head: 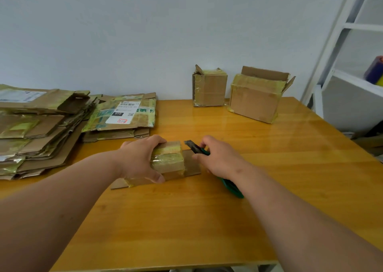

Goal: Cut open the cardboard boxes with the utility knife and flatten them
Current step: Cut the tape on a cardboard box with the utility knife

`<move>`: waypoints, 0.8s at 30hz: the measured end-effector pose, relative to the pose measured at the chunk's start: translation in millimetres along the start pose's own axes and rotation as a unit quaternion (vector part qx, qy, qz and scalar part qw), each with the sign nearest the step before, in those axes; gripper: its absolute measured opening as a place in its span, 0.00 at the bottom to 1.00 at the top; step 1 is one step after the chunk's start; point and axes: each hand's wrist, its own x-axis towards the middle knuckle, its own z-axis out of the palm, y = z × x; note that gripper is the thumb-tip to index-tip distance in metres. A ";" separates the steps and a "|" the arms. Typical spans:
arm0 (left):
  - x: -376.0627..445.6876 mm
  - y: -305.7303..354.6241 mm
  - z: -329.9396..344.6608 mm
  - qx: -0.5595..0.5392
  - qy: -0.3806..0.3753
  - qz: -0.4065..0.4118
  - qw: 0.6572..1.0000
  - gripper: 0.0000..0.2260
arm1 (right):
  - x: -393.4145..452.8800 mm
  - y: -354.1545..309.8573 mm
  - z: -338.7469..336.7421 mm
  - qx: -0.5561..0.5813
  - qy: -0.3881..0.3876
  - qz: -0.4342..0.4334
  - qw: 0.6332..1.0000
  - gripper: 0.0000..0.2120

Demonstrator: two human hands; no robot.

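Small taped box (169, 160): mid-bench (186, 220), light, slippery tape; my left hand (138, 160) grips it from above. Utility knife (195, 148): clasped in my right hand (219, 157), blade beside its right edge. Flattened stack (41, 126) left; two open boxes (232, 93) behind, well apart.

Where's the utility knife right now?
Head view, centre-right: the utility knife is gripped in the right hand, blade tip just right of the small taped box held by the left hand.
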 end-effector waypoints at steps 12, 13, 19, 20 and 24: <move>-0.4 -3.4 3.8 -0.004 0.013 0.008 1.000 0.42 | 10.8 -4.3 8.7 -0.081 0.087 0.002 0.993 0.08; -0.4 -3.4 3.9 -0.002 0.014 0.009 1.000 0.42 | 11.1 -4.4 9.9 -0.084 0.085 -0.001 0.993 0.08; -1.1 -3.0 3.1 -0.008 0.007 0.006 1.000 0.43 | 10.0 -3.2 10.9 -0.053 0.078 -0.029 0.995 0.09; -1.0 -3.2 3.4 -0.009 0.007 0.006 1.000 0.43 | 10.0 -3.0 10.6 -0.049 0.080 -0.030 0.995 0.09; -1.0 -3.3 3.4 -0.013 0.005 0.005 1.000 0.43 | 12.8 -3.1 11.9 -0.056 0.091 -0.019 0.994 0.08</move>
